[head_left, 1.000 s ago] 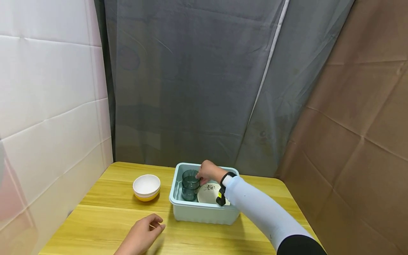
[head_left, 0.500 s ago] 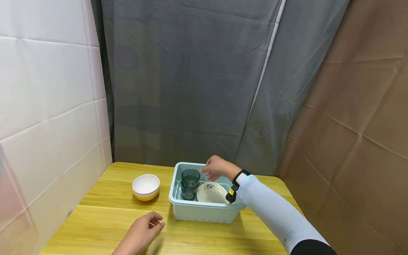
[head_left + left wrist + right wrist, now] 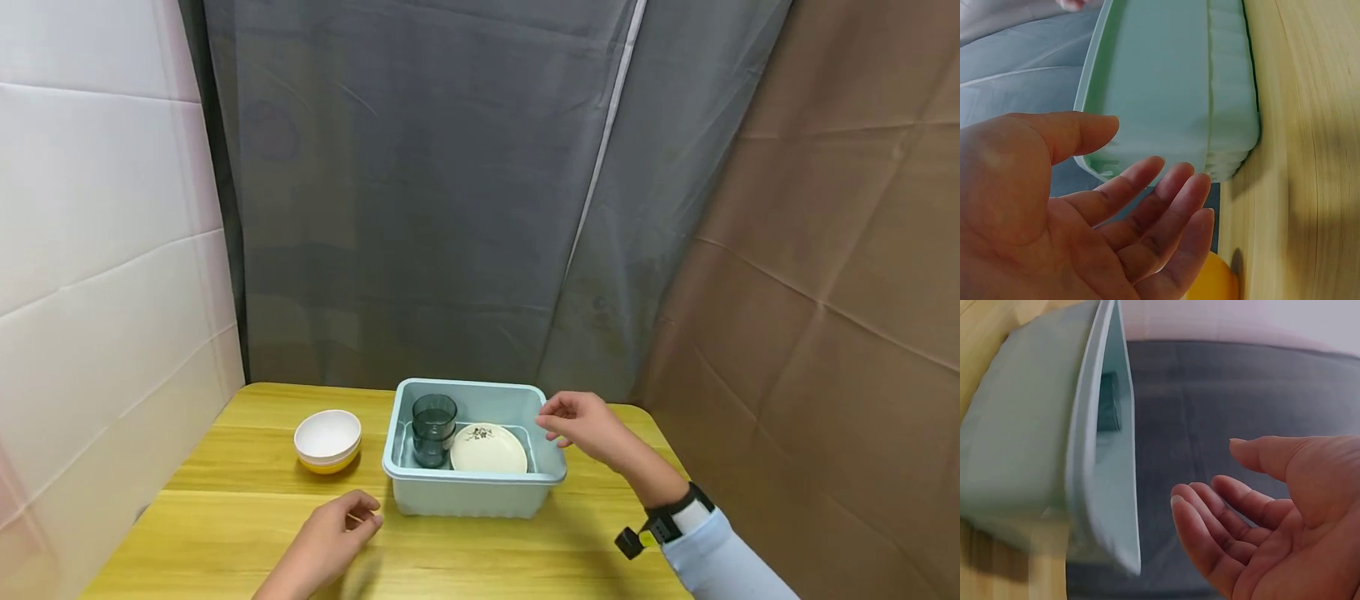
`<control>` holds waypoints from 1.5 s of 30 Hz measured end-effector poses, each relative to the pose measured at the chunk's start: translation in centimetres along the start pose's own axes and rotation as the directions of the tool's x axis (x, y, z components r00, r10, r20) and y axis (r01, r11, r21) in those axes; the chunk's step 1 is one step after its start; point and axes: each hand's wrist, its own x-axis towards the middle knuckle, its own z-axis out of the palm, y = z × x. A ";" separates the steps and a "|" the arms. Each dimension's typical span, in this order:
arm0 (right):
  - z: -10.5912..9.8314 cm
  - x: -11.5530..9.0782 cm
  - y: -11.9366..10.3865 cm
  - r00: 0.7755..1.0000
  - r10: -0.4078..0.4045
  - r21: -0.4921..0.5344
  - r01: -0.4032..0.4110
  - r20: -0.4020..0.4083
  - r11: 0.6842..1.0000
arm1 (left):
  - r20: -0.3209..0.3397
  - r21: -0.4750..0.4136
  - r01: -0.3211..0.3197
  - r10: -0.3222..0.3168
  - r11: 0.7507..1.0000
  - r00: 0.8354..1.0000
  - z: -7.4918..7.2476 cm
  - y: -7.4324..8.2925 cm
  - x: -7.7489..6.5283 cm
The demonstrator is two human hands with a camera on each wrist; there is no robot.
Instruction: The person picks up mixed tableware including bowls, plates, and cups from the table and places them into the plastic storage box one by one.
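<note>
A pale blue-green plastic bin (image 3: 480, 497) stands mid-table. Inside it, on the left, two dark tinted glasses (image 3: 433, 429) are stacked, and beside them lies a cream plate (image 3: 489, 450) with a dark floral print. My right hand (image 3: 585, 425) hovers by the bin's right rim, holding nothing, its fingers loosely bent. The right wrist view shows that palm bare, apart from the bin. My left hand (image 3: 330, 533) is in front of the bin's left corner, fingers relaxed with nothing in them. Left of the bin sits a stack of bowls (image 3: 327, 439), white inside, the bottom one yellow.
A yellow wood-grain table (image 3: 225, 500) carries everything. Grey cloth (image 3: 420, 208) hangs behind it, white cloth (image 3: 105, 250) on the left and brown cloth (image 3: 840, 333) on the right. A black watch-like band (image 3: 675, 510) with a small camera is on the right wrist.
My right hand has left the stacked glasses and moved right, out of the bin to beyond its right rim. The left hand keeps its pose. The head view has turned slightly right.
</note>
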 end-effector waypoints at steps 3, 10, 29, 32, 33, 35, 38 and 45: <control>-0.7 -2.5 1.8 0.999 -0.021 0.049 0.024 -0.050 0.999 | 0.005 0.000 0.004 -0.004 1.000 1.000 -0.2 0.0 0.0; -0.2 -6.8 5.4 0.999 0.026 0.130 -0.020 -0.041 0.991 | 0.021 -0.008 -0.003 0.003 1.000 1.000 -0.3 0.1 0.3; 6.8 -7.9 10.6 0.999 0.042 0.162 -0.038 -0.024 0.986 | 0.076 -0.029 -0.035 0.037 0.999 0.996 0.7 -0.4 0.1; 7.0 -7.9 10.7 0.999 0.040 0.167 -0.036 -0.023 0.985 | 0.077 -0.025 -0.030 0.032 0.999 0.997 0.7 -0.3 0.1; 7.0 -8.0 10.7 0.999 0.041 0.169 -0.037 -0.021 0.985 | 0.076 -0.023 -0.028 0.030 0.999 0.997 0.7 -0.2 0.1; 7.0 -8.1 10.7 0.999 0.041 0.170 -0.037 -0.019 0.985 | 0.072 -0.018 -0.025 0.026 1.000 0.997 0.7 -0.2 0.0; 7.1 -8.2 10.9 0.999 0.040 0.174 -0.036 -0.018 0.984 | 0.066 -0.018 0.000 0.001 1.000 0.998 0.6 -0.2 0.1; 7.5 -8.3 11.4 0.999 0.052 0.194 -0.051 0.000 0.980 | -0.025 -0.091 0.151 -0.154 0.984 0.988 -1.2 -0.6 0.8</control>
